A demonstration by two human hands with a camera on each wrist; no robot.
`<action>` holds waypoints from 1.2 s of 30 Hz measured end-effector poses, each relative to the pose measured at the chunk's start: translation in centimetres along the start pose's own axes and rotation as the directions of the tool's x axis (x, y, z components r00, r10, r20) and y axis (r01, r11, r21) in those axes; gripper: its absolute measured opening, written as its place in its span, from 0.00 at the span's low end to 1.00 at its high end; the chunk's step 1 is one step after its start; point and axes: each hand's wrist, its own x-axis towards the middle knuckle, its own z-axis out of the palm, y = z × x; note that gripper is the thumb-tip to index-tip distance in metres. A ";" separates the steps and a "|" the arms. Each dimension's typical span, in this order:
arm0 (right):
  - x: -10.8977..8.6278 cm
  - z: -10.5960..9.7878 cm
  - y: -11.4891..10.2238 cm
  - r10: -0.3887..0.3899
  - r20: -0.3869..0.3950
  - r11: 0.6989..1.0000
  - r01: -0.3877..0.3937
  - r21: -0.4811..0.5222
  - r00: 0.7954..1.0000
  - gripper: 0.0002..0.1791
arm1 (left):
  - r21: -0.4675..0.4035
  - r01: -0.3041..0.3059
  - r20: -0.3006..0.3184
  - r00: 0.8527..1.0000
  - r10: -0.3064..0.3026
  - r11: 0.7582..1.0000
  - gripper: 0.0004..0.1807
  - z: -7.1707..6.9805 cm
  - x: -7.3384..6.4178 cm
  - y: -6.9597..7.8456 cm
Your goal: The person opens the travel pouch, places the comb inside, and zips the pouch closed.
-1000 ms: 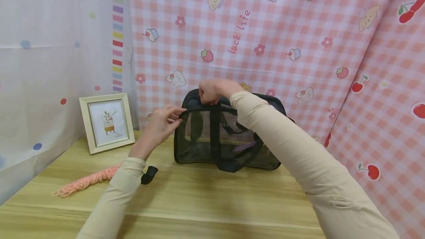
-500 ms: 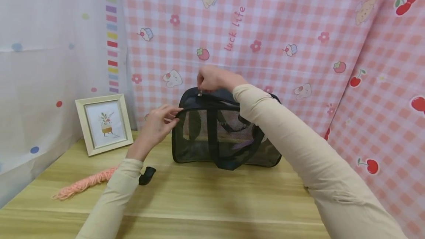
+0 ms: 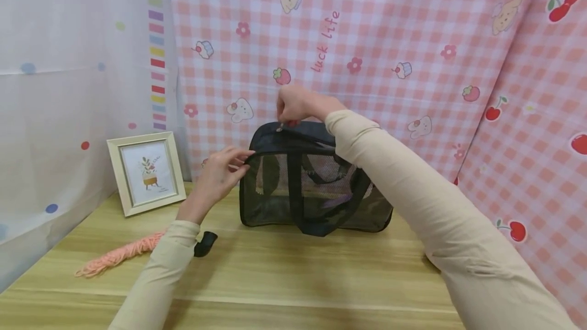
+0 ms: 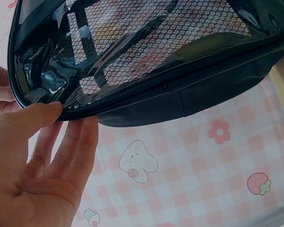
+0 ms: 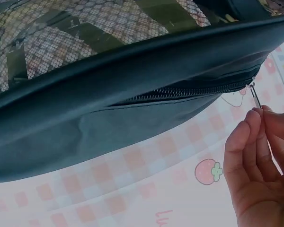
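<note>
R grip [image 3: 295, 104] pinching zip pull [image 5: 257, 98], L grip [image 3: 218, 174] pinching bag [image 3: 295, 192], R sleeve [image 3: 426, 208] blocking part, yarn [image 3: 120, 255], frame [image 3: 147, 173] L.

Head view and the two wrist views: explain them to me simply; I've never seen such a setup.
There is no machine here: one person works bare-handed. The wide picture comes from a head-worn camera looking forward and down; the close ones from a camera on each wrist. On the wood-grain table stand a dark, partly see-through bag and a picture frame; coral yarn and a small black object lie by the left sleeve. The left grip pinches the bag's upper front edge; the right grip pinches the zipper pull.
</note>
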 end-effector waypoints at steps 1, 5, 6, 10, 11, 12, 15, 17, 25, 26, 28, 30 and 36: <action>-0.1 0.0 0.1 -0.003 0.004 1.000 0.003 -0.006 1.000 0.09 | 0.001 0.000 -0.001 1.000 0.000 1.000 0.17 0.0 0.0 0.0; -0.5 -0.2 0.8 -0.007 0.013 1.000 0.007 -0.006 1.000 0.10 | 0.009 0.000 0.002 1.000 0.000 1.000 0.17 0.2 0.0 0.0; -0.6 -0.2 1.0 -0.005 0.014 1.000 0.005 -0.008 1.000 0.10 | 0.012 0.001 0.003 1.000 -0.001 1.000 0.17 0.2 0.0 0.0; -1.0 -0.5 1.6 0.001 0.011 1.000 -0.001 -0.004 1.000 0.10 | 0.020 0.005 0.004 1.000 -0.005 1.000 0.17 0.2 0.0 0.0; -1.1 -0.6 1.8 0.005 0.011 1.000 -0.005 0.000 1.000 0.10 | 0.022 0.005 0.004 1.000 -0.005 1.000 0.17 0.2 0.0 0.0; -1.2 -0.7 1.9 0.012 0.014 1.000 -0.012 0.002 1.000 0.10 | 0.023 0.005 0.005 1.000 -0.005 1.000 0.17 0.2 0.0 -0.1; -1.5 -0.8 2.1 0.041 0.028 0.999 -0.042 0.026 0.999 0.09 | 0.022 0.007 0.006 1.000 -0.007 1.000 0.17 0.2 -0.1 -0.1; -1.6 -0.8 2.3 0.057 0.037 0.997 -0.059 0.042 0.998 0.09 | 0.019 0.005 0.007 1.000 -0.005 1.000 0.17 0.2 -0.1 -0.1; -2.0 -0.9 3.1 0.071 0.047 0.996 -0.073 0.042 0.996 0.09 | 0.011 -0.006 0.001 1.000 0.006 1.000 0.17 0.2 0.1 0.0; -2.1 -0.9 3.2 0.073 0.047 0.996 -0.074 0.040 0.996 0.09 | 0.012 -0.007 0.000 1.000 0.007 1.000 0.17 0.2 0.1 0.0; -2.3 -0.9 3.5 0.075 0.048 0.996 -0.078 0.046 0.996 0.09 | 0.016 -0.006 0.000 1.000 0.006 1.000 0.17 0.1 0.1 0.0; -2.5 -1.0 3.7 0.074 0.048 0.996 -0.077 0.051 0.996 0.09 | 0.018 -0.002 0.001 1.000 0.002 1.000 0.17 0.1 0.1 0.0; -3.1 -1.0 4.6 0.053 0.038 0.997 -0.055 0.060 0.998 0.09 | 0.014 0.013 0.012 1.000 -0.013 1.000 0.17 0.1 -0.1 -0.1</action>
